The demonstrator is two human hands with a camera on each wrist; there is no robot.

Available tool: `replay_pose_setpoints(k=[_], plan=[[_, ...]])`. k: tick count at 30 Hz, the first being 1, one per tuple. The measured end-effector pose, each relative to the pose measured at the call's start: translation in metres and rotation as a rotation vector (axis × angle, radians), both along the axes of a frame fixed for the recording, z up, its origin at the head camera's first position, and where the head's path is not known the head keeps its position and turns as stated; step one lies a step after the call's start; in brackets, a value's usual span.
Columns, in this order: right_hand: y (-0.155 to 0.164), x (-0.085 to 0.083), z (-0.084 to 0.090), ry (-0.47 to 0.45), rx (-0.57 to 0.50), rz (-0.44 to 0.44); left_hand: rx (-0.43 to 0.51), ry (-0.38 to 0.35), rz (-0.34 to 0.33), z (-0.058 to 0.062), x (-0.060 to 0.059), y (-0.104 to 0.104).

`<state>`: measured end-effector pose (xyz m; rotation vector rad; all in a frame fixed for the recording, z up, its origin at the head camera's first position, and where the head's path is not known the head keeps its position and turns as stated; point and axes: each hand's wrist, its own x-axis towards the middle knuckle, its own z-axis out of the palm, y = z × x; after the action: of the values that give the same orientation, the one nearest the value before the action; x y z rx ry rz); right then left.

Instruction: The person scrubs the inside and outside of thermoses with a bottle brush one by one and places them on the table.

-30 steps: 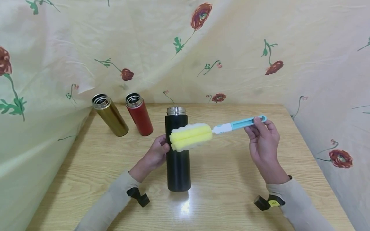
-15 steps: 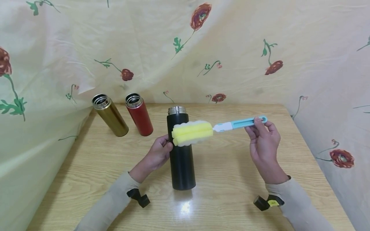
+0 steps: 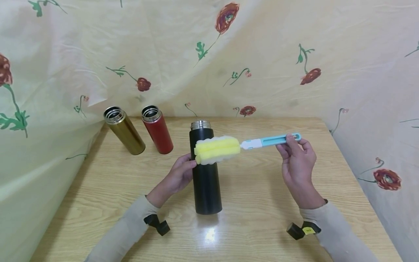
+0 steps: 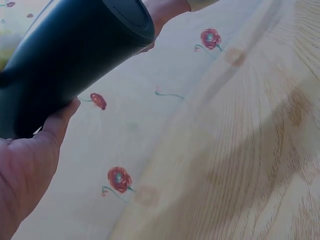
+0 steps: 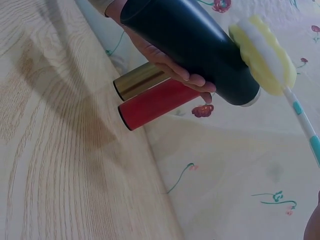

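Note:
A tall black thermos flask (image 3: 207, 189) with a bare steel threaded neck is held above the table by my left hand (image 3: 178, 174), which grips its left side. In the right wrist view, fingers wrap the underside of the flask (image 5: 190, 45). My right hand (image 3: 298, 163) pinches the light-blue handle of a bottle brush (image 3: 275, 140) near its looped end. The brush's yellow and white sponge head (image 3: 217, 150) lies across the front of the flask's upper part in the head view. Whether sponge and flask touch, I cannot tell.
A gold flask (image 3: 126, 133) and a red flask (image 3: 158, 131), both lidless, stand at the back left of the wooden table (image 3: 258, 211). Flowered cloth (image 3: 268, 43) hangs behind and along both sides.
The black flask has shifted slightly right and tilted, its base moving right. The sponge head rose slightly against it. The right hand has barely moved.

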<state>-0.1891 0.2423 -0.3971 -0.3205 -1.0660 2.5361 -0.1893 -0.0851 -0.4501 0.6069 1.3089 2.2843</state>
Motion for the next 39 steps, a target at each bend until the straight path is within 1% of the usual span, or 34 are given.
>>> replay_pose_setpoints(k=[4, 10, 14, 21, 25, 28, 32, 39], plan=[[0.0, 0.0, -0.001, -0.003, 0.004, -0.005, 0.025, -0.003, -0.014, 0.001, 0.001, 0.0], [0.0, -0.001, 0.001, 0.013, -0.01, -0.006, 0.026, 0.0, -0.011, -0.001, 0.0, -0.001], [-0.001, -0.005, 0.006, 0.048, -0.016, -0.009, 0.04, -0.002, -0.011, -0.002, 0.0, -0.002], [-0.004, -0.014, 0.021, 0.139, -0.042, -0.027, 0.056, 0.014, -0.021, -0.003, -0.002, -0.001], [-0.004, -0.016, 0.027, 0.177, -0.052, -0.029, 0.059, 0.029, -0.005, -0.004, -0.002, 0.0], [-0.004, -0.015, 0.028, 0.176, -0.057, -0.028, 0.056, 0.036, 0.02, -0.005, -0.003, 0.0], [-0.002, -0.011, 0.026, 0.139, -0.071, -0.008, 0.048, 0.034, 0.047, -0.006, -0.004, -0.001], [0.001, -0.002, 0.02, 0.099, -0.044, 0.035, 0.049, 0.054, 0.053, -0.007, -0.006, 0.0]])
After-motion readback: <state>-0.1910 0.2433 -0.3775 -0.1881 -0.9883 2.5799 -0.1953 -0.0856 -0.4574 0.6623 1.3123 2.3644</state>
